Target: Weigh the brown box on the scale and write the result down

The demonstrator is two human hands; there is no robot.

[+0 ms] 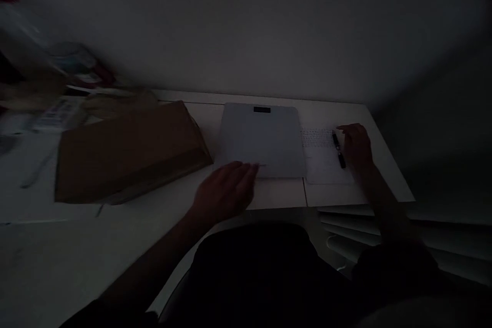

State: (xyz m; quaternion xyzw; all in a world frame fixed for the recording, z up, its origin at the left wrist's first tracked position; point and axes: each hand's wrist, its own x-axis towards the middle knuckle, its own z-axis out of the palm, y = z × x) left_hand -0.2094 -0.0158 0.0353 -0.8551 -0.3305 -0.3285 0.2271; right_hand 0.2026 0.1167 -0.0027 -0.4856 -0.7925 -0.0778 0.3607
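Note:
The picture is very dark. A pale flat bathroom scale [261,138] with a small dark display at its far edge lies on the white table. My left hand [226,189] rests at the scale's near left edge, fingers loosely stretched over it and holding nothing visible. Right of the scale lies a sheet of paper [325,166] with rows of writing or print. A black pen [339,149] lies on the sheet. Just right of the pen is my right hand [357,146], its fingers bent loosely and pointing left, with nothing visible in them.
A brown cardboard box [126,148] stands on the table left of the scale. Dim, cluttered items, including a jar-like container [77,64], are farther left. A pale wall [261,31] rises behind the table. White slatted shapes [353,230] show below its right front edge.

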